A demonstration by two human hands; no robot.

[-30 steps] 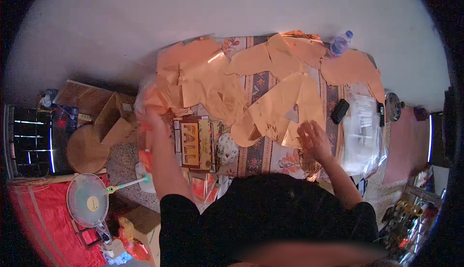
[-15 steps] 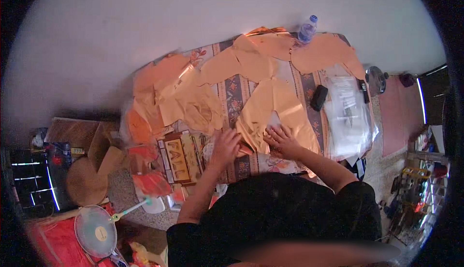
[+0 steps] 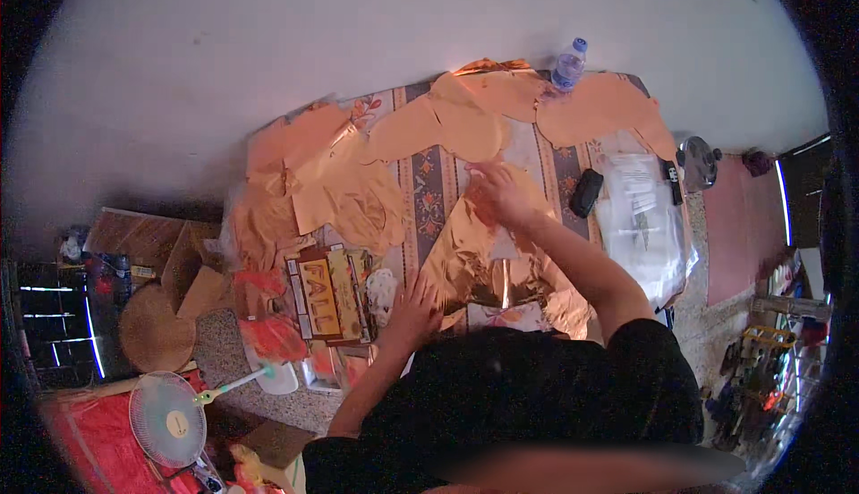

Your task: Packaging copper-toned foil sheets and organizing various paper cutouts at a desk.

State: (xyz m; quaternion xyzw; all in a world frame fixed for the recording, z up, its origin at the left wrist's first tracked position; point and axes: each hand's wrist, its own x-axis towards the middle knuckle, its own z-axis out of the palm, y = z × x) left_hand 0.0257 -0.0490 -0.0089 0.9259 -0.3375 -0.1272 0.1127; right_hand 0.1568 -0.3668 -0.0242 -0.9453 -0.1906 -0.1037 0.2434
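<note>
A shiny copper-orange foil sheet (image 3: pixel 479 261) lies on the patterned tablecloth (image 3: pixel 429 194) just in front of me. My left hand (image 3: pixel 413 302) rests flat, fingers spread, at the sheet's near left corner. My right hand (image 3: pixel 495 191) reaches forward and presses on the sheet's far edge, fingers curled down on it. More orange foil cut-outs (image 3: pixel 331 172) cover the left and far parts of the table. Whether the right hand pinches the foil or only presses it is unclear.
A clear water bottle (image 3: pixel 567 64) stands at the far edge. A black case (image 3: pixel 587 191) and clear plastic bags (image 3: pixel 640 212) lie on the right. A lettered packet (image 3: pixel 324 293) sits at left. Cardboard boxes (image 3: pixel 192 270), a woven hat (image 3: pixel 154 331) and a small fan (image 3: pixel 165 420) stand on the floor.
My left hand came from the table's left edge to the sheet in front of me, then drew back to its near corner. My right hand slid forward to the far edge.
</note>
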